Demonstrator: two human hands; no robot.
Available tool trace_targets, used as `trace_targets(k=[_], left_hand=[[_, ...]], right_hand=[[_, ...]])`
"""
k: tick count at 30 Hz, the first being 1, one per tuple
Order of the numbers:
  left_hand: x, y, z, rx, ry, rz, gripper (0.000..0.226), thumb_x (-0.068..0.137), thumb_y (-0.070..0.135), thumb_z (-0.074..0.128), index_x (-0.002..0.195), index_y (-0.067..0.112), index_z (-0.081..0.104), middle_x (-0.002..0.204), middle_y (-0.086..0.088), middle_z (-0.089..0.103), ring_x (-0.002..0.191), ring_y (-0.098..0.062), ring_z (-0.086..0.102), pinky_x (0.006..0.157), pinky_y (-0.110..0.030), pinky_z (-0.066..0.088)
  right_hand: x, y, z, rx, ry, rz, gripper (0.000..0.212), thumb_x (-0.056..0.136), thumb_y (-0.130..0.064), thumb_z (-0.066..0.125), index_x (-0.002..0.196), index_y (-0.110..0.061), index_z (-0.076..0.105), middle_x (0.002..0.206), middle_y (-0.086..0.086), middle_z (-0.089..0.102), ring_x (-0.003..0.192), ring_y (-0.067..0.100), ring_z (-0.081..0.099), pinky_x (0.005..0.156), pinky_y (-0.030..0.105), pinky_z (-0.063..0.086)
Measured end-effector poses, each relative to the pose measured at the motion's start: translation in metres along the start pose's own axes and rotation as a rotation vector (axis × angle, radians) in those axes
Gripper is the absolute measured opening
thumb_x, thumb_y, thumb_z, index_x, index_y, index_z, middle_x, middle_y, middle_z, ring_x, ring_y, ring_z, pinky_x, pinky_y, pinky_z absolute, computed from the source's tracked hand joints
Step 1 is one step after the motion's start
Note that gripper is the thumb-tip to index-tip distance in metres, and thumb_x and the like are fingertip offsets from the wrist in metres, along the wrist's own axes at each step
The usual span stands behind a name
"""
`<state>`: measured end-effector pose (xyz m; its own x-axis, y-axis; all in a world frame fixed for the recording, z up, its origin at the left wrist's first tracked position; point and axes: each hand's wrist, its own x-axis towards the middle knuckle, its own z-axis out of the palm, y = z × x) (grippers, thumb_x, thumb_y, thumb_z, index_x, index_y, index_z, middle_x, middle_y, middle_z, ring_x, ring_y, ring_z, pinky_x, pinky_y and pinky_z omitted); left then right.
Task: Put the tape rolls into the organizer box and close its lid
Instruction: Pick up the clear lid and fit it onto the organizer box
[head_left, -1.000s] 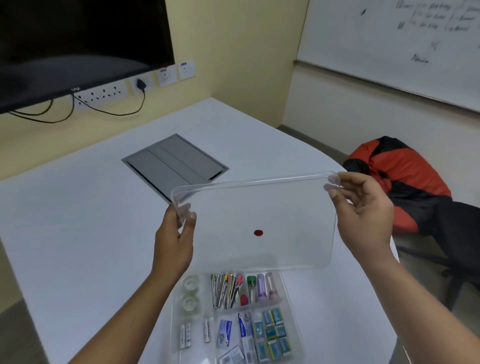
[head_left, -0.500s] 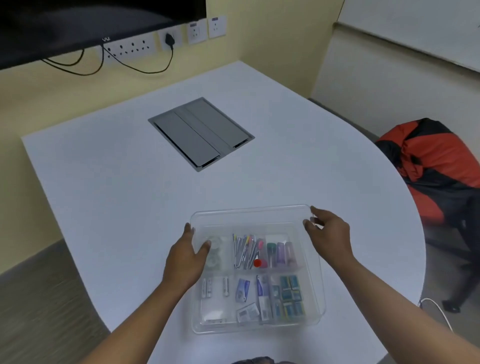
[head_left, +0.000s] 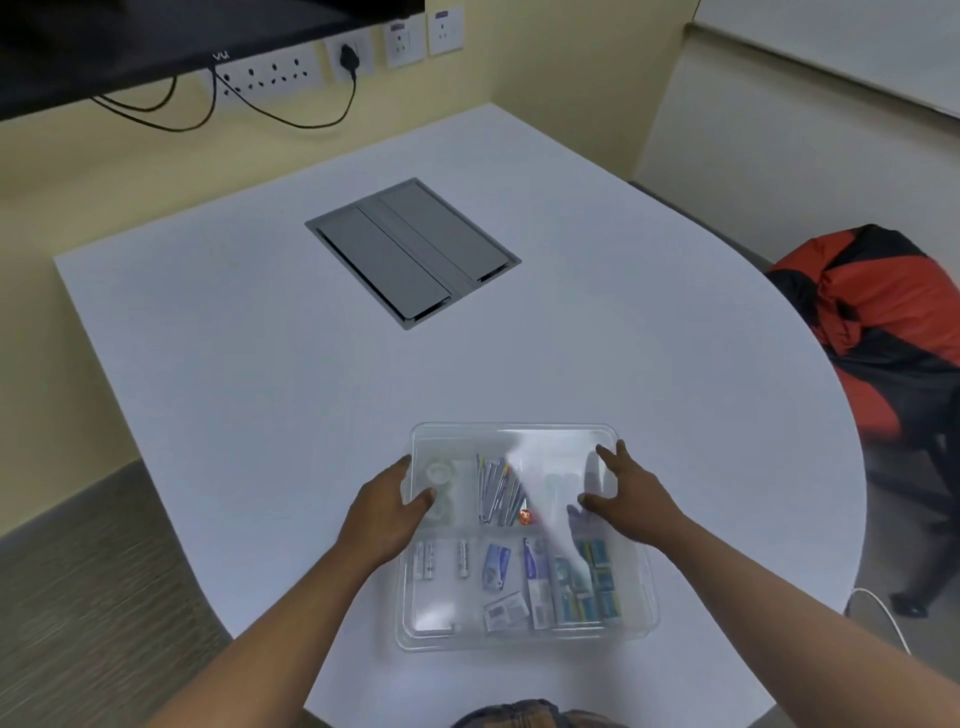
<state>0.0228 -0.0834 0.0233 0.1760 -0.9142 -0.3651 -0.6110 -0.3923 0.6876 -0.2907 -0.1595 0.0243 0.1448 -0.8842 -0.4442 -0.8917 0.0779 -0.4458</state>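
Observation:
The clear organizer box (head_left: 522, 638) sits on the white table near its front edge. Its clear lid (head_left: 540, 441), marked with a red dot (head_left: 525, 516), lies on top of the box. Two clear tape rolls (head_left: 440, 475) show through the lid in the far-left compartment. My left hand (head_left: 382, 514) grips the lid's left edge, thumb on top just over the tape rolls and fingers down the side. My right hand (head_left: 634, 501) rests flat on the lid's right side with fingers spread. Pens, batteries and small packets fill the other compartments.
A grey cable hatch (head_left: 413, 252) is set into the table's middle. A red and black bag (head_left: 878, 322) lies on a chair past the table's curved right edge. Wall sockets (head_left: 270, 75) with cables hang under a dark screen at the back.
The lid came down from mid-air onto the box. My hands followed it down and moved inward, the right one spreading flat on top. The view tilted downward.

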Motion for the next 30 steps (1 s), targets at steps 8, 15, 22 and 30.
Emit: trace_targets(k=[8,15,22,30], left_hand=[[-0.016,-0.025,0.006,0.019,-0.034,0.015,0.085,0.083,0.033,0.072,0.149,0.018,0.022,0.156,-0.001,0.029,0.141,-0.017,0.029,0.111,-0.025,0.022],[-0.026,-0.037,0.003,0.295,-0.269,0.162,0.138,0.057,0.052,0.084,0.146,0.031,-0.019,0.150,0.019,-0.035,0.138,0.004,0.001,0.110,-0.028,0.032],[-0.028,-0.029,0.000,0.734,-0.413,0.249,0.161,0.038,0.066,0.085,0.142,0.021,-0.030,0.142,0.002,-0.051,0.148,-0.020,0.003,0.116,-0.037,0.023],[-0.020,-0.030,0.012,0.738,-0.436,0.231,0.164,0.041,0.061,0.087,0.134,0.014,-0.040,0.135,-0.006,-0.057,0.147,-0.025,-0.012,0.118,-0.037,0.008]], right_hand=[[-0.008,0.013,0.028,-0.169,-0.107,-0.097,0.116,0.076,-0.057,0.072,0.154,-0.015,-0.003,0.162,0.003,-0.014,0.148,0.025,-0.015,0.118,0.042,0.014],[-0.013,0.015,0.015,-0.538,-0.175,-0.205,0.146,0.055,-0.084,0.065,0.149,-0.013,-0.021,0.157,0.009,-0.027,0.144,0.031,-0.025,0.119,0.044,-0.001],[-0.044,0.033,0.025,-0.740,-0.320,-0.380,0.164,0.036,-0.075,0.080,0.137,-0.033,-0.042,0.149,0.002,-0.044,0.136,0.031,-0.040,0.112,0.048,-0.016],[-0.033,0.034,0.022,-0.708,-0.299,-0.374,0.164,0.035,-0.071,0.084,0.138,-0.036,-0.040,0.153,-0.001,-0.040,0.137,0.028,-0.039,0.112,0.045,-0.013]])
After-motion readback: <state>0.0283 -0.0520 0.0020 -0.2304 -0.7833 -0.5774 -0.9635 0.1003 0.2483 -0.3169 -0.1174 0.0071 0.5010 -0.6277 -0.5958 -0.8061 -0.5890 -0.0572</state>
